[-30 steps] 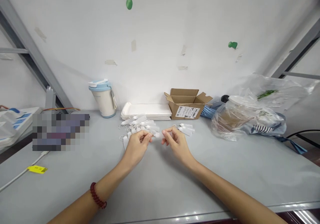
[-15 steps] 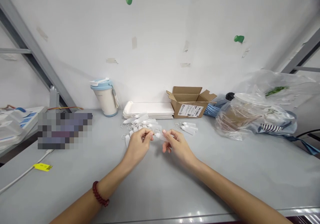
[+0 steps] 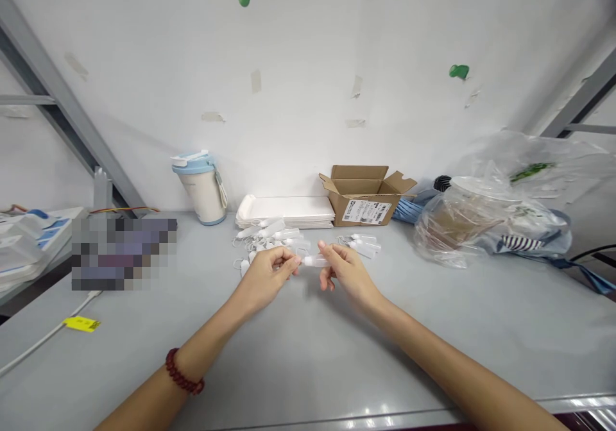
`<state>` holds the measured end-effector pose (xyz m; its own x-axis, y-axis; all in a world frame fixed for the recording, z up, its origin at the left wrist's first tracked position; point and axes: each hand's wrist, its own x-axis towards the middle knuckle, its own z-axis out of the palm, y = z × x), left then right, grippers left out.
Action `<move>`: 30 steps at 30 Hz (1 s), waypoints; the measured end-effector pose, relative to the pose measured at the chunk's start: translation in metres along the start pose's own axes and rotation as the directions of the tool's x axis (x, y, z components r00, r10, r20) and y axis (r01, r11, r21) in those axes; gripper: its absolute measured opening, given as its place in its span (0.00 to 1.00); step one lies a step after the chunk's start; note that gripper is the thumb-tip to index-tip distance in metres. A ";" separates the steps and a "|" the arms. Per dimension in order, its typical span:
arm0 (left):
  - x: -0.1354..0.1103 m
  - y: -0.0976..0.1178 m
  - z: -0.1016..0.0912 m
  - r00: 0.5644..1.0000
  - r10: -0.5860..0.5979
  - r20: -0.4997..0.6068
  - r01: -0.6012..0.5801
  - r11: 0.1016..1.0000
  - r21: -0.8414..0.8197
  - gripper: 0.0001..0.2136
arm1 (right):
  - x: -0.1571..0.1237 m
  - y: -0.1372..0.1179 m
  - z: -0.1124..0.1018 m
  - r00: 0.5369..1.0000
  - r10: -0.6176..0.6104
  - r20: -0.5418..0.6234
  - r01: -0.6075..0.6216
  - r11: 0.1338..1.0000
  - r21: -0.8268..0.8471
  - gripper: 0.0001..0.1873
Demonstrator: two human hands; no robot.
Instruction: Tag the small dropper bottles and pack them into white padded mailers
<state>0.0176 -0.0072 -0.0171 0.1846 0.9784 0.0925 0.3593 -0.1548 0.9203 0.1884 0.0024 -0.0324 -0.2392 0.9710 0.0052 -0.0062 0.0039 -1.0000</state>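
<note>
Between my hands, a small white-and-clear tube [image 3: 314,261] lies sideways above the table. My right hand [image 3: 346,270] is closed on its clear end between thumb and fingers. At the white end, my left hand [image 3: 269,277] is closed in a pinch, with whatever fine part lies in the fingertips too small to make out. Just behind my left hand is a pile of similar tubes [image 3: 274,228], with thin loops on several of them. A smaller group of tubes [image 3: 364,246] lies behind my right hand.
A stack of white trays [image 3: 289,205] and an open cardboard box [image 3: 368,210] stand against the wall. To the left are a cream-and-blue tumbler [image 3: 205,190], a pixelated object [image 3: 125,254] and a cable with a yellow tag [image 3: 81,324]. Plastic-wrapped items [image 3: 462,226] lie at the right.
Both hands have shifted slightly right, and the tube has turned more level. My left wrist with the bracelet has moved a little left and down. The camera view has shifted slightly.
</note>
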 end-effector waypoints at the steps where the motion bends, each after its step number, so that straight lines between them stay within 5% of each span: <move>1: 0.000 0.000 0.001 1.000 -0.006 0.008 0.006 1.000 -0.008 0.14 | 0.000 0.000 0.000 1.000 0.005 -0.003 -0.005 1.000 -0.005 0.26; 5: 0.001 0.003 -0.003 0.998 -0.018 0.059 0.018 1.000 -0.011 0.14 | 0.000 -0.001 -0.002 1.000 0.009 0.026 -0.006 0.994 -0.110 0.25; 7: 0.002 0.005 -0.012 0.998 -0.008 0.057 0.007 1.000 0.016 0.14 | 0.001 -0.002 -0.006 0.997 -0.042 0.062 0.059 0.954 -0.294 0.24; 10: 0.007 0.003 -0.035 0.987 0.035 -0.155 -0.022 0.996 0.086 0.14 | 0.004 -0.008 -0.015 0.978 -0.196 0.066 0.186 0.695 -0.695 0.20; 14: 0.016 -0.009 -0.069 0.818 0.156 -0.554 -0.026 0.972 0.234 0.12 | 0.010 -0.019 -0.031 0.962 -0.271 -0.006 0.087 0.331 -0.940 0.15; 17: 0.022 -0.022 -0.086 0.772 0.137 -0.620 0.044 0.963 0.267 0.13 | 0.015 -0.024 -0.046 0.970 -0.236 -0.051 -0.011 0.165 -0.986 0.11; 20: 0.026 -0.032 -0.092 0.772 0.113 -0.625 0.076 0.960 0.268 0.14 | 0.020 -0.024 -0.060 0.969 -0.240 -0.058 -0.047 0.050 -0.998 0.09; 24: 0.030 -0.038 -0.086 0.814 -0.026 -0.581 0.115 0.987 0.116 0.15 | 0.024 -0.020 -0.075 0.982 -0.189 -0.022 -0.027 -0.022 -0.999 0.11; 30: 0.030 -0.040 -0.074 0.841 -0.253 -0.478 0.220 0.968 -0.125 0.15 | 0.024 -0.013 -0.082 0.993 -0.110 -0.053 -0.048 0.044 -0.998 0.15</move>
<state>-0.0587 0.0388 -0.0226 -0.3731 0.9274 0.0271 0.2739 0.0821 0.9582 0.2620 0.0456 -0.0195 -0.1856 0.9759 0.1145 0.9801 0.1921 -0.0491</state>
